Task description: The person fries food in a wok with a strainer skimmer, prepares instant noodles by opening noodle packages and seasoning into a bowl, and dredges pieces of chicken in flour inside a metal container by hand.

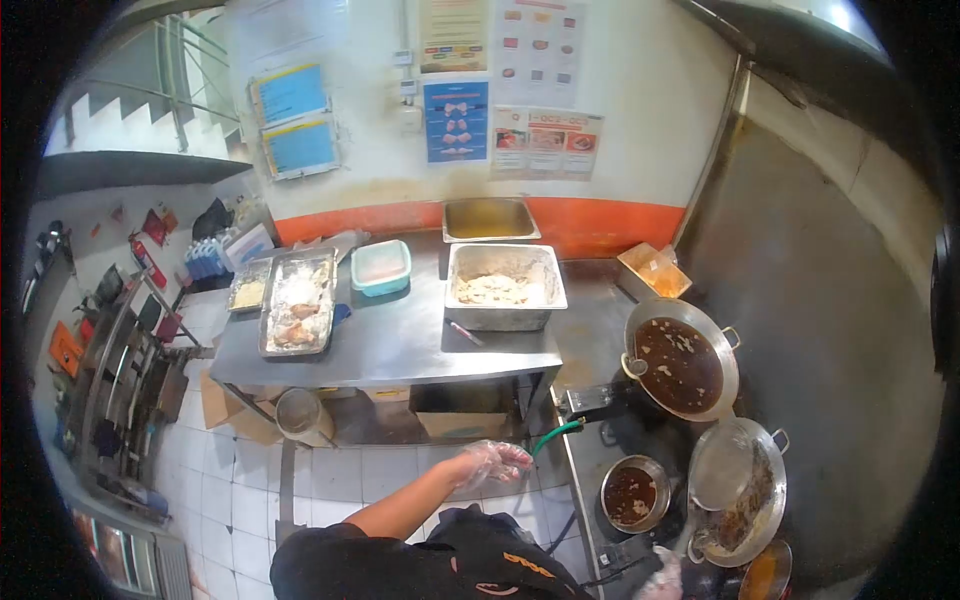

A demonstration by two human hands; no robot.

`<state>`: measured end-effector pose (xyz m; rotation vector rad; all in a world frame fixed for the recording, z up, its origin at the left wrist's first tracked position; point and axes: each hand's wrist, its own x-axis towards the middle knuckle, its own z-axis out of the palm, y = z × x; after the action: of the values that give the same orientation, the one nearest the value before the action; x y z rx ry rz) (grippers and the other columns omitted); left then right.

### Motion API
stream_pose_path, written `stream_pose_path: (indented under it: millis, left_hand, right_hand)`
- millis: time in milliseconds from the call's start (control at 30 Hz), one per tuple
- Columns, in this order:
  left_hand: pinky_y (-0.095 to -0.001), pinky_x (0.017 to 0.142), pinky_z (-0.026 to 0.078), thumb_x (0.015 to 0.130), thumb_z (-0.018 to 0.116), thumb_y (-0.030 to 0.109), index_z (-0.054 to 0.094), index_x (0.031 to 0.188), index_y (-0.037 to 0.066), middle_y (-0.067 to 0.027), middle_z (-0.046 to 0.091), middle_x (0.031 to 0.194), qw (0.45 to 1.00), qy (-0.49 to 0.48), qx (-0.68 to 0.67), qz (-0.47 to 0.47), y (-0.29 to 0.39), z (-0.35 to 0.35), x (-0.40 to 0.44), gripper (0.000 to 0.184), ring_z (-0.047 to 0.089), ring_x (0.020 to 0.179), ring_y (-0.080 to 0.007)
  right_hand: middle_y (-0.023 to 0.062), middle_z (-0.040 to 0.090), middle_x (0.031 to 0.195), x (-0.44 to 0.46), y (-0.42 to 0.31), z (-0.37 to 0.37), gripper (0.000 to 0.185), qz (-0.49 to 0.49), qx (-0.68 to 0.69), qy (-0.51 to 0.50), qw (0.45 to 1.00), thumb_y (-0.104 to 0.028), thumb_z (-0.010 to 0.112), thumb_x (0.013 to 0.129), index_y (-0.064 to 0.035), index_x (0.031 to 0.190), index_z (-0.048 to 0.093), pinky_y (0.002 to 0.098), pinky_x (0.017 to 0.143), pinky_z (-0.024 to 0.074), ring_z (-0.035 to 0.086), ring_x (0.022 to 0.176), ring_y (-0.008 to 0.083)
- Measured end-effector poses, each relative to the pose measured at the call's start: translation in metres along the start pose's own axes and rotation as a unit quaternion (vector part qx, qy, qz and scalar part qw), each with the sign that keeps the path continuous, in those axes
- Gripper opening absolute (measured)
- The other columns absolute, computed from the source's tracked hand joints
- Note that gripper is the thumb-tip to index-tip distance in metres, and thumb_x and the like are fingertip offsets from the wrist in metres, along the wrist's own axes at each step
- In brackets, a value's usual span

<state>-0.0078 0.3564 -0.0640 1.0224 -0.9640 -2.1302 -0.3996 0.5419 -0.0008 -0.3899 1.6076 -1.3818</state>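
Observation:
My left hand (497,462), in a clear plastic glove, hovers over the floor in front of the steel table. Its fingers are loosely bent, with no object visible in them, close to the end of a green hose (556,435). At the bottom edge, my right hand (662,577), also gloved, is beside the stove; its fingers are too blurred to read. Nearest to it are a small pot of dark oil (631,495) and a wide pan (768,510) with brown bits. A round mesh strainer (722,463) rests over that pan.
A large wok of dark oil (681,366) stands at the back of the stove. On the steel table (395,345) are a deep pan of flour (505,318), a floury tray with pieces (296,345) and a turquoise tub (380,285). A bucket (300,415) stands underneath.

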Motion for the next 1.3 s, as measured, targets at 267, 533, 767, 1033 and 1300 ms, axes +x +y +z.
stream_pose_path:
  millis: [267, 533, 767, 1033, 1300]
  left_hand:
    - [-0.0297, 0.084, 0.051, 0.087, 0.050, 0.002, 0.061, 0.115, 0.006, -0.0074, 0.063, 0.112, 0.996, 0.092, 0.008, 0.017, -0.017, -0.070, -0.104, 0.031, 0.060, 0.092, -0.0160]
    - [-0.0295, 0.080, 0.050, 0.087, 0.042, 0.002, 0.058, 0.109, 0.004, -0.0069, 0.064, 0.105, 0.963, 0.238, -0.120, 0.050, -0.072, -0.134, -0.248, 0.027, 0.060, 0.080, -0.0145]
    - [-0.0309, 0.078, 0.050, 0.088, 0.043, 0.009, 0.057, 0.108, 0.004, -0.0080, 0.063, 0.104, 0.951, 0.273, -0.119, 0.079, -0.082, -0.135, -0.319, 0.025, 0.061, 0.080, -0.0146]
    - [-0.0312, 0.078, 0.047, 0.083, 0.052, 0.016, 0.059, 0.109, 0.008, -0.0067, 0.062, 0.110, 0.954, 0.276, -0.109, 0.045, -0.089, -0.154, -0.325, 0.029, 0.058, 0.086, -0.0167]
    - [-0.0319, 0.079, 0.048, 0.077, 0.053, 0.010, 0.060, 0.108, 0.004, -0.0074, 0.064, 0.107, 0.975, 0.184, -0.116, 0.045, -0.075, -0.143, -0.283, 0.033, 0.059, 0.082, -0.0158]
  right_hand:
    - [-0.0043, 0.036, 0.054, 0.013, 0.131, 0.043, 0.034, 0.151, 0.152, -0.224, 0.951, -0.018, 0.049, 0.093, -0.0105, 0.126, 0.049, 0.0237, 0.031, 0.0287, 0.035, 0.037, 0.0085]
    - [-0.0039, 0.042, 0.061, 0.098, 0.254, 0.050, 0.028, 0.140, 0.101, -0.028, 0.985, -0.037, 0.048, 0.095, -0.0147, 0.110, 0.057, 0.0234, 0.034, 0.0257, 0.034, 0.041, 0.0101]
    - [-0.0013, 0.049, 0.074, 0.159, 0.304, 0.040, 0.038, 0.157, 0.042, -0.035, 0.986, -0.049, 0.044, 0.093, -0.0149, 0.107, 0.056, 0.0315, 0.047, 0.0355, 0.043, 0.057, 0.0145]
    - [0.0122, 0.057, 0.082, 0.122, 0.301, 0.028, 0.056, 0.089, 0.182, -0.033, 0.979, -0.055, 0.039, 0.093, -0.0007, 0.099, 0.054, 0.0376, 0.062, 0.0457, 0.053, 0.069, 0.0259]
    - [0.0112, 0.048, 0.125, 0.033, 0.294, -0.017, 0.062, -0.009, 0.156, 0.220, 0.963, -0.049, 0.052, 0.088, -0.0034, 0.129, 0.043, 0.0409, 0.092, 0.0319, 0.045, 0.111, 0.0265]
